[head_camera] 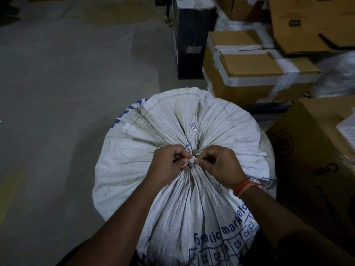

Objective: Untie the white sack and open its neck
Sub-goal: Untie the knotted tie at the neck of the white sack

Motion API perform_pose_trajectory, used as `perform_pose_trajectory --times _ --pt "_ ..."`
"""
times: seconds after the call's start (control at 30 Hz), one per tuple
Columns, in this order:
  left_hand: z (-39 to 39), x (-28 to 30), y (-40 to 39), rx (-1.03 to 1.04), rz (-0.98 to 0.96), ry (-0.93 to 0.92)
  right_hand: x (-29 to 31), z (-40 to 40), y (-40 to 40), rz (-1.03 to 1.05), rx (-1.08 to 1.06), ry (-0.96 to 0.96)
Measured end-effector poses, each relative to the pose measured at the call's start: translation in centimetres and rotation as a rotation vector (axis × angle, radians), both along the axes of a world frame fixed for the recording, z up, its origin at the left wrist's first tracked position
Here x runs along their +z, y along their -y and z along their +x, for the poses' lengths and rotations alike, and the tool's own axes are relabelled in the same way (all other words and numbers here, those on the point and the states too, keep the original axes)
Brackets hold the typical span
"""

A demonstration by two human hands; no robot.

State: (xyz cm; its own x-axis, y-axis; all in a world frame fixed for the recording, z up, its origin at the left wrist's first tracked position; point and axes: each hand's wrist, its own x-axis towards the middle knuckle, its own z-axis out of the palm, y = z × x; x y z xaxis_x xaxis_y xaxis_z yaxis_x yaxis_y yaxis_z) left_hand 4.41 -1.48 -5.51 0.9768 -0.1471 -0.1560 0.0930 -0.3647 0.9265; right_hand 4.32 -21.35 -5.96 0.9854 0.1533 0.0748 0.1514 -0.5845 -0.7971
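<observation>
Evidently both hands were pinching the knot [192, 159] at the gathered neck of the white sack [184, 150] at lower centre of the frame, left hand [169, 164] and right hand [219, 166] flanking it equally close.

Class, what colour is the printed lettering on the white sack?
Blue, on the sack's lower side, head view.

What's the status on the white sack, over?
Left hand and right hand both pinching the white tie at the neck. White sack still tied, neck gathered shut. Nothing in the way; cardboard boxes stand clear.
</observation>
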Motion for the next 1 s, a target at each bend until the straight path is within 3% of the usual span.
perform_pose_trajectory --times 1.0 --pt "0.0 0.7 -0.3 -0.014 -0.032 -0.011 0.6 0.0 0.4 0.007 0.011 -0.057"
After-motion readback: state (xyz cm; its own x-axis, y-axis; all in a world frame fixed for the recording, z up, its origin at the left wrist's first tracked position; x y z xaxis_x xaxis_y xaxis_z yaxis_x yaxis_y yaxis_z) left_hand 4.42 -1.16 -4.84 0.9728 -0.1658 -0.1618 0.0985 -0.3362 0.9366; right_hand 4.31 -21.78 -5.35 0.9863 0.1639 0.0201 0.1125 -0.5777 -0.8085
